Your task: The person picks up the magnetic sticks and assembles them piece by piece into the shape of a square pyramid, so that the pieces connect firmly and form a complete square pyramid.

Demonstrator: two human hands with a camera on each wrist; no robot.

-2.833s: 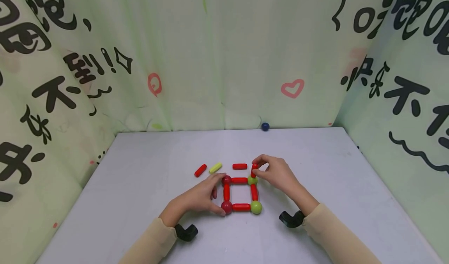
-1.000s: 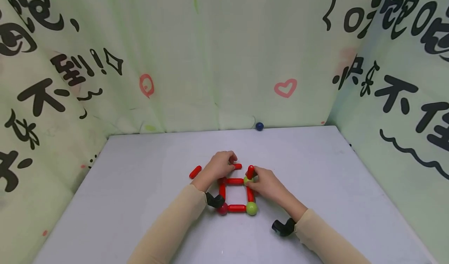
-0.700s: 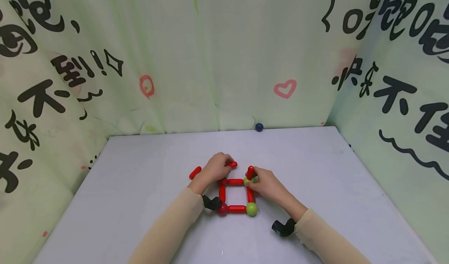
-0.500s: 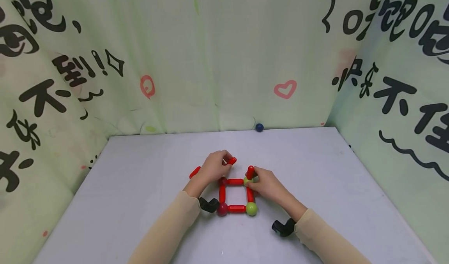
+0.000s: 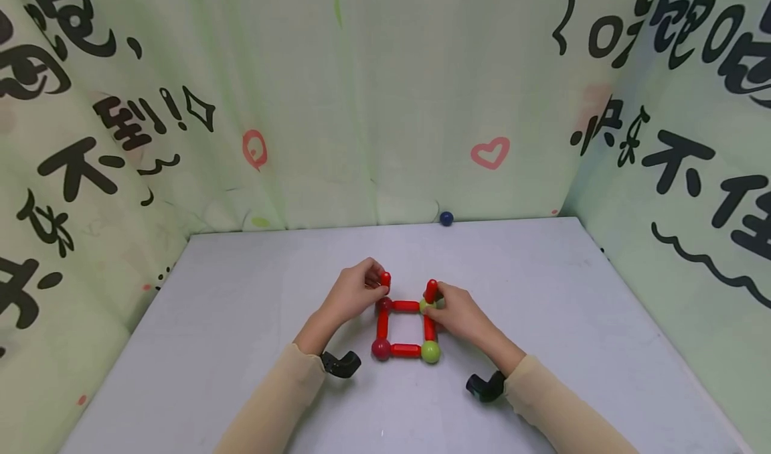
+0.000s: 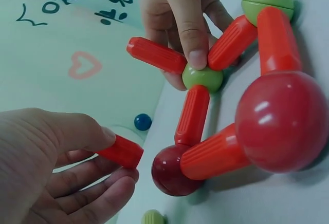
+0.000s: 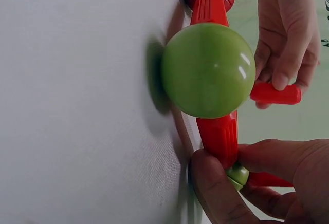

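A square of red rods (image 5: 406, 351) lies on the table, with two red balls (image 5: 381, 349) at its left corners and two green balls (image 5: 430, 352) at its right corners. The left hand (image 5: 355, 289) pinches a loose red rod (image 6: 122, 151) between thumb and fingers, just above the far-left red ball (image 6: 176, 170); a small gap shows between them in the left wrist view. At the far-right corner, the right hand (image 5: 462, 315) grips the green ball (image 6: 202, 78), from which another red rod (image 5: 431, 289) stands up.
A dark blue ball (image 5: 446, 219) sits at the table's back edge by the curtain. The end of a yellow-green piece (image 6: 153, 217) shows at the bottom of the left wrist view. Black curved wrist mounts (image 5: 341, 364) stick out from both sleeves.
The left hand left the square's left side, picked up a red rod from behind it, and brought it upright over the far-left red ball. The right hand moved its grip down to the green ball.
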